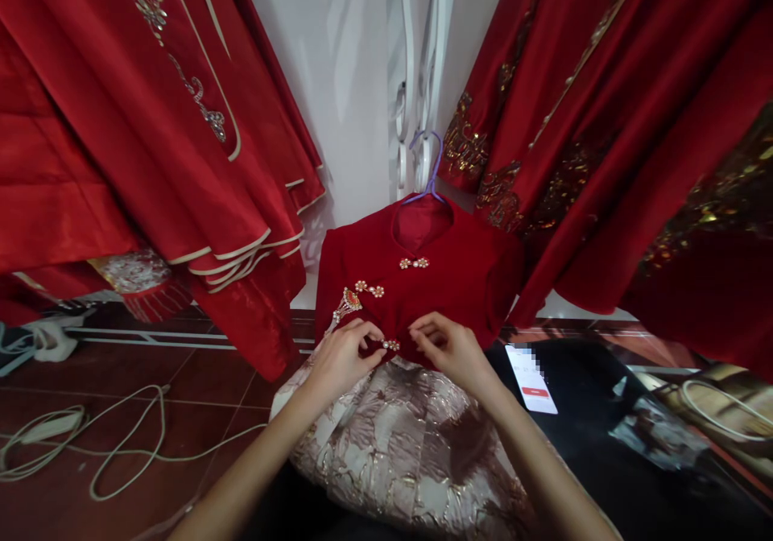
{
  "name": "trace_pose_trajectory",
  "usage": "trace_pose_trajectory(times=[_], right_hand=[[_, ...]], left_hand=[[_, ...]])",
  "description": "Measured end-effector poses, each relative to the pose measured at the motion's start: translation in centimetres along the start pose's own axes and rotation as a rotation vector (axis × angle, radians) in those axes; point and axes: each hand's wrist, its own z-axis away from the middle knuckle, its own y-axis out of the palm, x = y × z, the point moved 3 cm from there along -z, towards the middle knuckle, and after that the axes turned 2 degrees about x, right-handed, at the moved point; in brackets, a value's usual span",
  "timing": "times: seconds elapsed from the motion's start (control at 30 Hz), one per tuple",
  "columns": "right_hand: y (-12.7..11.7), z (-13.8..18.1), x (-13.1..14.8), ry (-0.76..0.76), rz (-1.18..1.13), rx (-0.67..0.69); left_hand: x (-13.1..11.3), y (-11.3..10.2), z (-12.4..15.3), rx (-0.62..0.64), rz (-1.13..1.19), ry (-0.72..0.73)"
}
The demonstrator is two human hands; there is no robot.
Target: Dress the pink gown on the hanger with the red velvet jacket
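A red velvet top (362, 251) hangs in front of me on a purple hanger (435, 167). My left hand (347, 354) has thumb and forefinger closed at the left end of a pearl-flower clasp (392, 346) low on the top's front. To the right of that clasp, my right hand (445, 346) has its fingers pinched together at the red cloth; what lies between the fingertips is hidden. Another jewelled clasp (414, 263) sits below the neckline. Higher on the left is a beaded ornament (349, 302). Below the top spreads a pale, metallic-patterned skirt (392, 444).
Red garments with beading (181, 122) hang at the left, and sequined red garments (555, 122) at the right. A lit phone (531, 378) lies on a black surface (592, 444) near crumpled clear plastic (655, 435). A pale cable (160, 436) loops across the tiled floor.
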Motion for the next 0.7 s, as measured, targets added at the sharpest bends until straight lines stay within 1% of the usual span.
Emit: trace_pose_trajectory(times=[0.07,0.1,0.2,0.27,0.43,0.53,0.63,0.7], right_hand=[[1.0,0.0,-0.6,0.0,0.022,0.077],[1.4,0.0,-0.9,-0.011,0.035,0.093],[2.4,-0.1,-1.7,-0.056,0.075,0.107],[3.0,-0.2,-2.2,-0.065,0.063,0.108],[3.8,-0.3,-2.5,-0.061,-0.041,0.095],[3.9,-0.3,-2.4,-0.045,-0.071,0.085],[3.5,-0.3,-2.2,-0.012,-0.092,0.086],[2.8,-0.3,-1.9,0.007,-0.111,0.111]], left_hand=[[-0.2,0.6,0.1,0.0,-0.033,0.009],[-0.2,0.8,0.1,-0.008,-0.049,0.015],[-0.2,1.2,0.2,-0.032,-0.079,0.043],[-0.1,1.4,0.1,-0.035,-0.059,0.057],[0.2,1.6,-0.1,-0.056,0.139,0.032],[0.1,1.7,-0.1,-0.067,0.269,-0.024],[0.4,1.8,-0.3,-0.059,0.364,-0.088],[0.9,1.8,-0.7,-0.063,0.461,-0.114]])
